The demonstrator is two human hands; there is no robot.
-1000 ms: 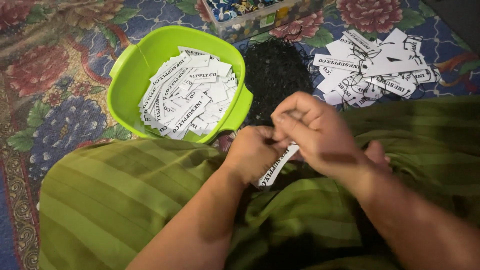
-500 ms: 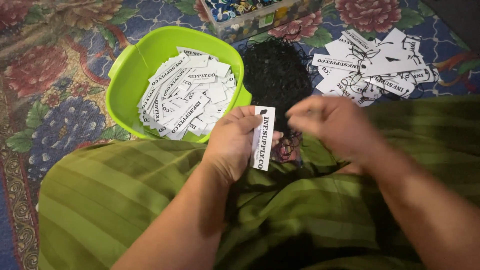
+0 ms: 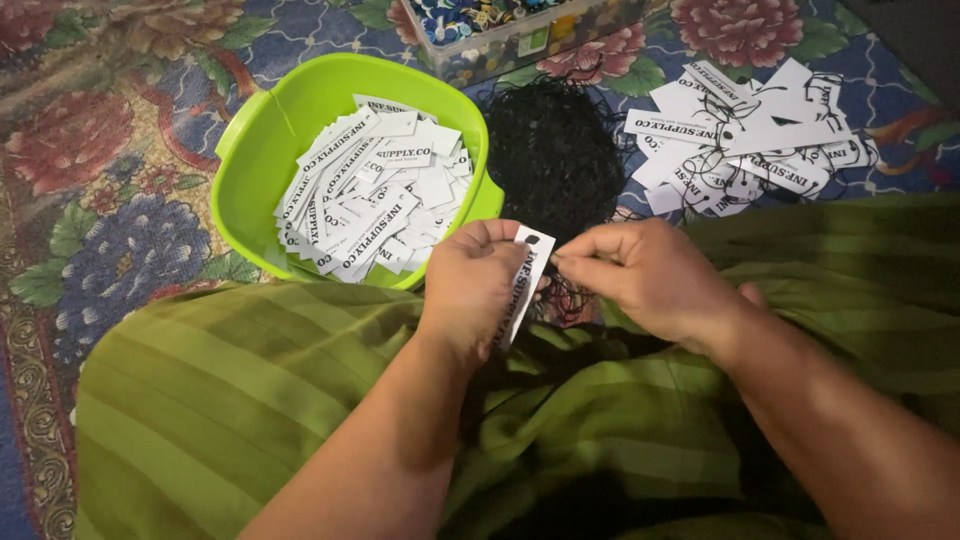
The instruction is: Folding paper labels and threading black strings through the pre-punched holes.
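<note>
Left hand (image 3: 470, 285) grips a white tag (image 3: 524, 280); right hand (image 3: 640, 270) pinches thread; green tub (image 3: 300, 110) holds tags

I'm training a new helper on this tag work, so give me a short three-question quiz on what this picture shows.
1. True or false: the left hand holds a white paper tag.
2. Which holds loose tags: A the green tub, B the clear box at the top?
3. What lies on the rug between the tub and the strung tag pile?

Key: 1 true. 2 A. 3 a heap of black string; the right hand pinches a thin piece at the tag's hole.
</note>
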